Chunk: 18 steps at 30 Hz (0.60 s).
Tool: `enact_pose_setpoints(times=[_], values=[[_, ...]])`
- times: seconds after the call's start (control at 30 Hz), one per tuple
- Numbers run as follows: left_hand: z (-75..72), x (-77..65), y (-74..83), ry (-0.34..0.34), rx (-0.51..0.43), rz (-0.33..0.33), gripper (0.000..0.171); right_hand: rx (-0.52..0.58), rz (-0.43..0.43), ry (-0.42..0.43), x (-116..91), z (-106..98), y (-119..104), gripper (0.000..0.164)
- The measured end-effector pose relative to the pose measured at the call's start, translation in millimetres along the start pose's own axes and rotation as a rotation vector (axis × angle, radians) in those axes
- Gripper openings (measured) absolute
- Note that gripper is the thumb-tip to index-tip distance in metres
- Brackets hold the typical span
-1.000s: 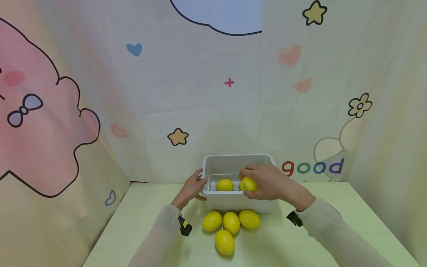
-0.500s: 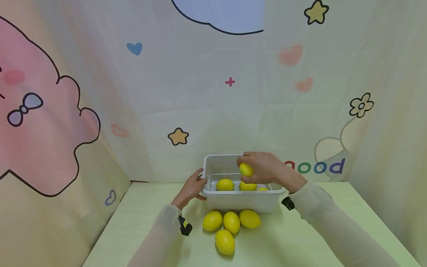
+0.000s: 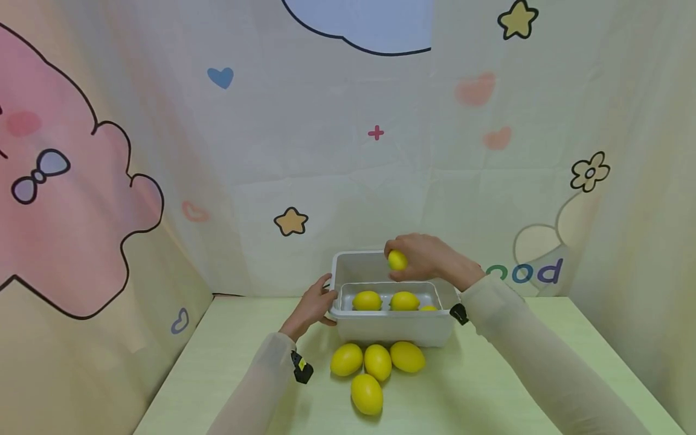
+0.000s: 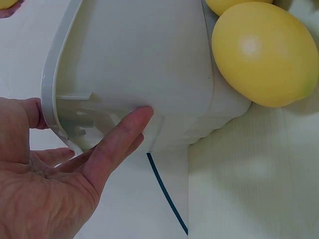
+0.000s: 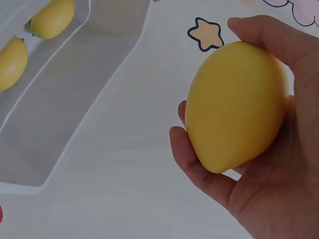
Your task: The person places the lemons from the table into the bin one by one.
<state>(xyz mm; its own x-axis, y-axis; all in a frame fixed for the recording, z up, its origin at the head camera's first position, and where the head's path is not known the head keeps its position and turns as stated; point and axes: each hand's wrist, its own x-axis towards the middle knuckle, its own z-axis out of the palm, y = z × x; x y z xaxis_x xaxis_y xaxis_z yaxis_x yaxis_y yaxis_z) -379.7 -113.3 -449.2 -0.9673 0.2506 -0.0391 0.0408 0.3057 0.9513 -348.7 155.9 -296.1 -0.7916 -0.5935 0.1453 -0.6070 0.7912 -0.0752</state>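
Lemon [image 5: 237,107], smooth, yellow, tapered, clasped in the right grip [image 5: 279,169]; the left grip [image 4: 62,186] holds the box [image 4: 134,55]

In front of you, the table [image 3: 228,347] carries a bin [image 3: 394,331] and, on your side of it, four lemons [image 3: 367,394]

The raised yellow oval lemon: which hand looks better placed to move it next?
Probably the right hand: it is wrapped round the yellow oval lemon. The left hand is occupied, holding the side of the white rectangular plastic box, and touches no lemon.
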Motion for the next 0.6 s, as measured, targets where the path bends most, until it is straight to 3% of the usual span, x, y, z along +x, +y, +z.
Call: enact_pose_setpoints(times=[0.6], values=[[-0.7,-3.2,3.0,0.004,-0.002,0.002,0.065,0.054,0.109,-0.164,31,11,23,0.027]])
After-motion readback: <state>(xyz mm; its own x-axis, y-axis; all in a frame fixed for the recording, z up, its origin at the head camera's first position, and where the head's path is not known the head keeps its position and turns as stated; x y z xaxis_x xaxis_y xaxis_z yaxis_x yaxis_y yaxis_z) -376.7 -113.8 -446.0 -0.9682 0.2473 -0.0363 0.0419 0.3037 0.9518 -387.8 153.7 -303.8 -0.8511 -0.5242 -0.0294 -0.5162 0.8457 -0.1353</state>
